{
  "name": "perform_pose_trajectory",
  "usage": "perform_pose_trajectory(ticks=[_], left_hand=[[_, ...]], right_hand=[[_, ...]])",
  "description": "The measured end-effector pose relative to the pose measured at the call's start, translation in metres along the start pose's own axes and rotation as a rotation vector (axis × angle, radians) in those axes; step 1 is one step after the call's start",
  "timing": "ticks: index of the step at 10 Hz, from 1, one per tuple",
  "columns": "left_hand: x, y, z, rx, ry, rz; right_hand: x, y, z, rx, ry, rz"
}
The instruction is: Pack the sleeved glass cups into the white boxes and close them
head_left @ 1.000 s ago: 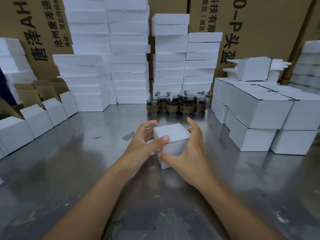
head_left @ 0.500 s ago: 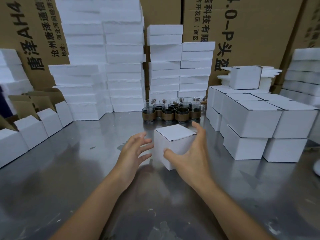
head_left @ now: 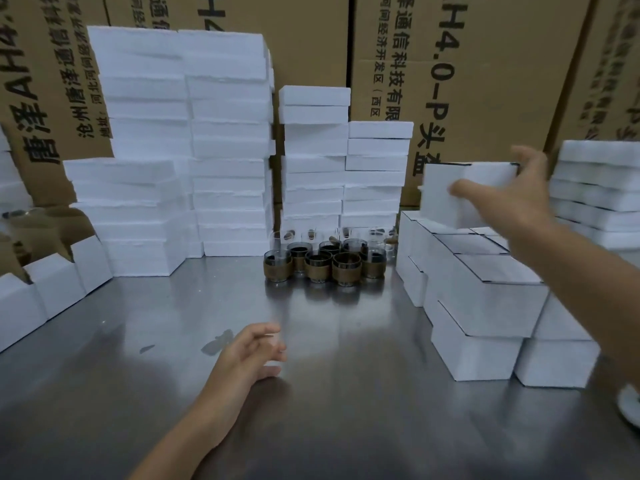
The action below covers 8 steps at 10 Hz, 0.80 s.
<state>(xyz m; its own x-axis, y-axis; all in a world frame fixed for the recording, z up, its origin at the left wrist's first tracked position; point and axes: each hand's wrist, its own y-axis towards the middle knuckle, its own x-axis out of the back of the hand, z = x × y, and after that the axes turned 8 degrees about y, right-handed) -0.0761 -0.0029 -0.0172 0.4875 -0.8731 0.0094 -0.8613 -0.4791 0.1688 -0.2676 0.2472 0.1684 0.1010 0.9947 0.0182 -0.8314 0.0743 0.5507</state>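
White box point(head_left: 441, 202): gone from mid-worktop, where both palms framed it; now up at the right, just over the stack of closed boxes point(head_left: 485, 289).
Right grip point(head_left: 514, 199): now carries the box alone, thumb on its near face, fingers over its far edge, arm stretched out.
Left grip point(head_left: 249, 355): has let go; now low over the worktop point(head_left: 166, 341), fingers loosely curled, empty.

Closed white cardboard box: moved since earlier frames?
Yes: the white box went from in front of the brown-sleeved glass cups up and right; the right hand holds it above the stacked white boxes.
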Motion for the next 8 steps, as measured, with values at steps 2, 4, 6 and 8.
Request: perform_pose_trajectory(ticks=[2, 4, 6, 8], left_hand=[[0.005, 0.005, 0.008, -0.021, 0.051, 0.031], [0.005, 0.006, 0.008, -0.024, -0.013, 0.062], [0.005, 0.006, 0.009, -0.036, 0.026, 0.053], [0.006, 0.005, 0.009, -0.037, 0.034, 0.073]], right_hand=[[0.029, 0.047, -0.046, -0.061, -0.155, -0.156], [0.022, 0.057, -0.063, -0.108, -0.215, -0.177], [0.020, 0.058, -0.062, -0.117, -0.296, -0.121], [0.024, 0.056, -0.045, -0.127, -0.400, -0.030]])
